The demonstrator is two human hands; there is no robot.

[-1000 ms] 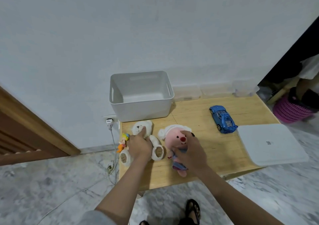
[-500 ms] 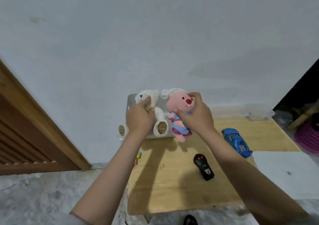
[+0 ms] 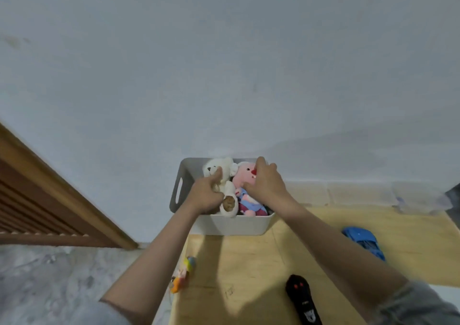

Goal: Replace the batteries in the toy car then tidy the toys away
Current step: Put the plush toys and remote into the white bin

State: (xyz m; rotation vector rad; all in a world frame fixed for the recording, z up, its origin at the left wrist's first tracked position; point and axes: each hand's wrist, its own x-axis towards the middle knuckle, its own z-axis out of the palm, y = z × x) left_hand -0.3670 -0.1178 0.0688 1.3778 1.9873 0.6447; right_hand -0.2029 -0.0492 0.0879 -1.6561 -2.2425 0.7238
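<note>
Both my hands are inside the grey storage bin [image 3: 231,225] at the back of the low wooden table [image 3: 249,270]. My left hand [image 3: 206,195] grips a white teddy bear [image 3: 219,169]. My right hand [image 3: 265,182] holds a pink plush doll [image 3: 245,175] in blue and pink clothes beside it. The two plush toys lie within the bin's walls. The blue toy car [image 3: 363,241] rests on the table to the right, partly behind my right forearm. A black remote control [image 3: 302,298] lies near the table's front edge.
A small colourful figurine [image 3: 184,273] lies at the table's left edge. A white wall rises behind the bin. A wooden door frame [image 3: 62,195] slants at the left, above a marble floor [image 3: 49,282].
Both hands lifted the two plush toys off the table, carried them up and back, and lowered them into the bin. The view has tilted up toward the wall.
</note>
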